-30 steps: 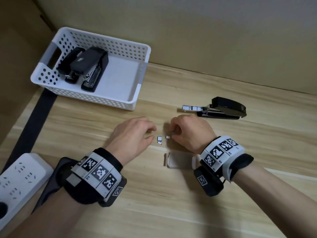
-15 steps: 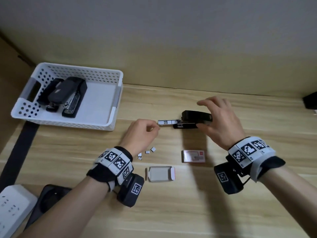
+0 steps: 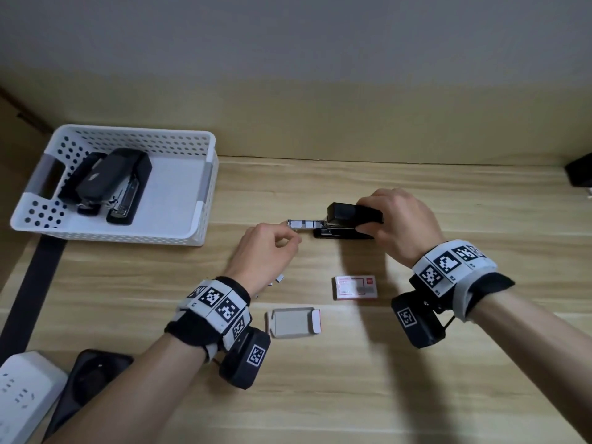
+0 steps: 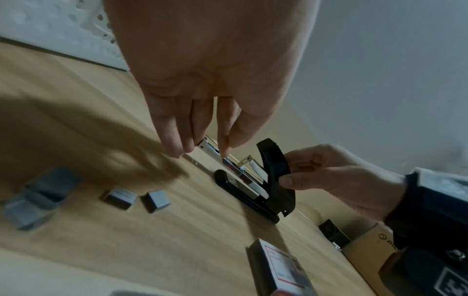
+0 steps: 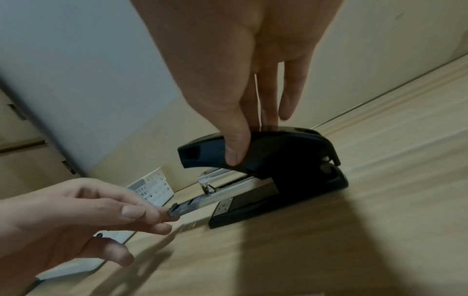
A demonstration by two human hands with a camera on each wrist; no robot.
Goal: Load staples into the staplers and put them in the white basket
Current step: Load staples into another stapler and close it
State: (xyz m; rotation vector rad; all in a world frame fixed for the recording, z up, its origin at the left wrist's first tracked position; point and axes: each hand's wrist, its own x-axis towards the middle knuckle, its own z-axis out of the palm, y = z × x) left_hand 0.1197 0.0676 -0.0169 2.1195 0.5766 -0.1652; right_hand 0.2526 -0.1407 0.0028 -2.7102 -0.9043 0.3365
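Staples [image 3: 280, 278] lie loose in short strips on the wooden table [image 3: 352, 395], just beside the left wrist, with an opened grey box tray [image 3: 293, 322] nearer the person and a red-and-white staple box [image 3: 355, 287] between the two wrists. The left hand [image 3: 264, 251] has its fingers curled, thumb and forefinger pinching at the end of the metal staple tray [image 3: 304, 224] that sticks out of the black stapler [image 3: 347, 224]; strips of staples sit in that tray. The right hand [image 3: 405, 222] grips the stapler's raised top arm, thumb on the near side and fingers over the far side, while the base rests on the table. Well beyond the left hand, off to its left, stands the white basket [image 3: 205, 200] with two dark staplers [image 3: 115, 184] lying inside it. A white power strip [image 3: 22, 392] sits near the left elbow.
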